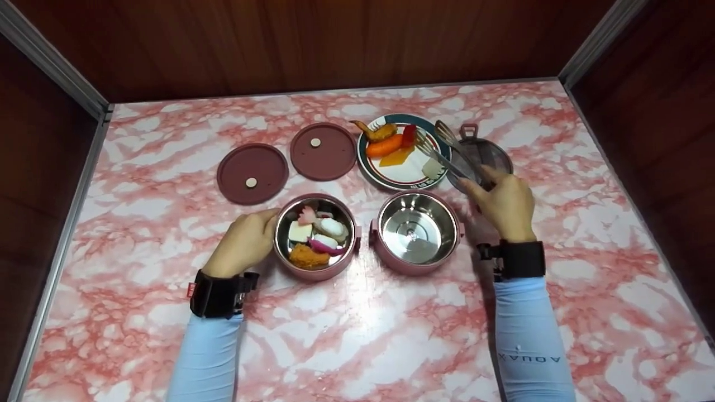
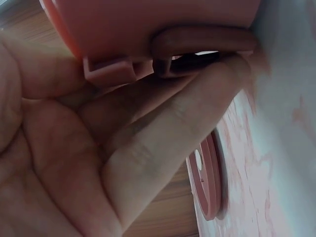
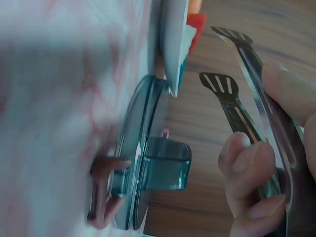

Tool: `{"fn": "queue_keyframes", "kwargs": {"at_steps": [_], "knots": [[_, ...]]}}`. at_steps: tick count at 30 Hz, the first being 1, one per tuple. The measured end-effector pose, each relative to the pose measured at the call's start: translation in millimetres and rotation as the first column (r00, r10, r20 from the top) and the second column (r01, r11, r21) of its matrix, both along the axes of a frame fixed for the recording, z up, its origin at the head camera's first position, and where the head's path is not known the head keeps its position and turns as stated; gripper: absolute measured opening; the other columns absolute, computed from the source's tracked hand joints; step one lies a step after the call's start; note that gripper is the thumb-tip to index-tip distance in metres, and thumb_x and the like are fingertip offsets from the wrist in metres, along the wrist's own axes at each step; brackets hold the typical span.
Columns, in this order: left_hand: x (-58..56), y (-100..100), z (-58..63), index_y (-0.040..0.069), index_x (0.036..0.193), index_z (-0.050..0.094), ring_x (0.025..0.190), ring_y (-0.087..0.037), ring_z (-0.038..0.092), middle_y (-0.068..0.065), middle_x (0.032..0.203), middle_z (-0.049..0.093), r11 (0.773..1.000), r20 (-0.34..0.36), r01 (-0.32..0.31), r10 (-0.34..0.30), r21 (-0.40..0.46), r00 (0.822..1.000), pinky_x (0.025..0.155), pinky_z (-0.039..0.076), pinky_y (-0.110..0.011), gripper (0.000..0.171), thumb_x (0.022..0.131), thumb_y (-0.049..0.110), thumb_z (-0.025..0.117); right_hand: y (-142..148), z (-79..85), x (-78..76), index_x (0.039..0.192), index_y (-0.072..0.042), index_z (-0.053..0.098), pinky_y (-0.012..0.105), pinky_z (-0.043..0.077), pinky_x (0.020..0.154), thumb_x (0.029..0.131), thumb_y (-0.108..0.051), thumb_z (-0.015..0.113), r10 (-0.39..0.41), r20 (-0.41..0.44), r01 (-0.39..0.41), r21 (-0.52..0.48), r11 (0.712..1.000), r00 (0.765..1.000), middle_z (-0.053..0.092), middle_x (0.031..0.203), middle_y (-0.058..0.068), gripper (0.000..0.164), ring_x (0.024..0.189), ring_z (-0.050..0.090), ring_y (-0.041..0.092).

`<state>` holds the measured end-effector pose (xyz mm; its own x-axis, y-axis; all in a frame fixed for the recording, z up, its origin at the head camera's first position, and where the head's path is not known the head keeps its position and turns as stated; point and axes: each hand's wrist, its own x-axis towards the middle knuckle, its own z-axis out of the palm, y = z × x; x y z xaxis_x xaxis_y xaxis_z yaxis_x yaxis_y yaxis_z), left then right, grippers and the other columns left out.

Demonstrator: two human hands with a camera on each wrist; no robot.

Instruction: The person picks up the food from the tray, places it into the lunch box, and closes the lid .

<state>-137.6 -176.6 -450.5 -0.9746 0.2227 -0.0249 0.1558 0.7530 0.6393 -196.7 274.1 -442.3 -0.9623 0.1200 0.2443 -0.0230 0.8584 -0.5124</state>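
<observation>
My right hand (image 1: 505,204) grips metal serving tongs (image 1: 452,148) with slotted tips, seen spread apart in the right wrist view. The tongs reach over a plate (image 1: 368,173) with a fried shrimp (image 1: 382,132), orange sausage-like piece (image 1: 384,146), red piece (image 1: 409,135), yellow slice (image 1: 396,157) and pale piece (image 1: 432,168). At the left, my left hand (image 1: 244,241) holds the side of a pink round lunch box (image 1: 315,274), fingers at its handle (image 2: 207,42). Inside that box lie a fried nugget (image 1: 308,257), a pale square (image 1: 300,231) and several other foods.
A second pink lunch box (image 1: 416,268), steel inside and holding no food, stands to the right. Two dark pink lids (image 1: 252,167) lie behind the left box. Partly under my right hand is a clear grey lid (image 1: 494,153) with a pink latch.
</observation>
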Motion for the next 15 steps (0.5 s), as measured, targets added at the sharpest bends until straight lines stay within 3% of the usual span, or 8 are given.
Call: {"fn": "queue_keyframes", "kwargs": {"at_steps": [3,7,9,15], "knots": [[0.3,0,1.1,0.006,0.118,0.07,0.105,-0.038,0.065,-0.019,0.11,0.07,1.0,-0.001,-0.004,0.004,-0.007,1.0,0.095,0.048,-0.054,0.031,0.105,0.02,0.046,-6,-2.9,-4.5,0.128,-0.009,0.067,0.05,0.046,0.058,0.084,-0.051,0.076,-0.008,0.0,0.008,-0.022,1.0,1.0,0.07,0.085,0.025,0.062,0.073,0.064,0.043],[0.5,-1,1.6,0.007,0.114,0.072,0.101,-0.036,0.066,-0.017,0.105,0.071,1.0,-0.002,-0.007,0.007,-0.007,1.0,0.093,0.049,-0.054,0.03,0.105,0.021,0.047,-15,-8.0,-10.6,0.13,-0.011,0.066,0.042,0.037,0.046,0.085,-0.054,0.072,0.007,0.04,-0.006,-0.036,0.999,0.999,0.061,0.063,0.013,0.063,0.053,0.052,0.03],[0.0,-1,1.0,0.008,0.114,0.072,0.102,-0.037,0.066,-0.017,0.106,0.071,1.0,-0.005,-0.012,0.012,-0.001,1.0,0.093,0.048,-0.054,0.03,0.105,0.022,0.047,-19,-9.7,-13.4,0.129,-0.01,0.067,0.043,0.04,0.049,0.086,-0.055,0.07,0.021,0.054,-0.02,-0.034,0.999,0.998,0.064,0.067,0.013,0.062,0.055,0.055,0.029],[-2.5,-7,-1.0,0.005,0.114,0.071,0.103,-0.041,0.065,-0.019,0.107,0.071,1.0,-0.057,-0.022,0.022,-0.01,0.998,0.091,0.049,-0.056,0.028,0.105,0.016,0.047,-25,-8.3,-17.7,0.126,-0.007,0.068,0.055,0.05,0.07,0.086,-0.059,0.068,0.033,0.055,-0.032,-0.025,0.999,0.998,0.072,0.095,0.023,0.065,0.082,0.067,0.042]]}}
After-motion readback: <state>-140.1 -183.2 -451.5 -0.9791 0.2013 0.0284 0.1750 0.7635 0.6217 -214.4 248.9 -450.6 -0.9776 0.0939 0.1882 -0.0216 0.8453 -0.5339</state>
